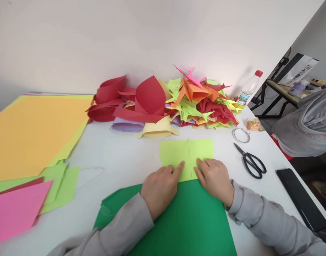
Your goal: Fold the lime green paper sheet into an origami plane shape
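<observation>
A light green sheet of paper (176, 151) lies on the table, with creases down its middle and a small pointed fold at its top edge. On the left half of this sheet rests my left hand (161, 186), one finger stretched toward the centre crease and the others bent. My right hand (215, 179) presses on the right half, thumb and forefinger apart beside the crease. Neither hand grips the sheet; both lie on top of it. Under my wrists and the sheet's near edge is a large dark green sheet (189, 217).
Folded paper shapes (197, 103) and red paper loops (151, 96) pile against the wall. Large yellow-orange sheets (37, 131) and a pink sheet (16, 213) lie left. To the right are scissors (252, 163), a tape roll (241, 129), a bottle (248, 90), a wrapped snack (253, 124) and a phone (298, 197).
</observation>
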`<action>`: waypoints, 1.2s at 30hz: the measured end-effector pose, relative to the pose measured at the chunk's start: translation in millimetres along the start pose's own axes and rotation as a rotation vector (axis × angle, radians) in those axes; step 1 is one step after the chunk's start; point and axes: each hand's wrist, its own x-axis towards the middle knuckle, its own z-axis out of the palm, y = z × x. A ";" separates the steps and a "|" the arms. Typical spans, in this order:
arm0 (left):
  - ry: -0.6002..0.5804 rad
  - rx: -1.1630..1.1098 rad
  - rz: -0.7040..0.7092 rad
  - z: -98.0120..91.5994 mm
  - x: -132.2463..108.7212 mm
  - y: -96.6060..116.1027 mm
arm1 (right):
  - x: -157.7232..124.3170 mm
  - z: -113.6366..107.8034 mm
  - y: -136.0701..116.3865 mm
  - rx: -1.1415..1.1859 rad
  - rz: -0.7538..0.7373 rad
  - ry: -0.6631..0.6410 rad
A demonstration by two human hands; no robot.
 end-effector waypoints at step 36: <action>0.413 0.128 0.225 30.7 -39.1 37.2 | 0.2 1.3 0.0 -0.003 0.003 -0.008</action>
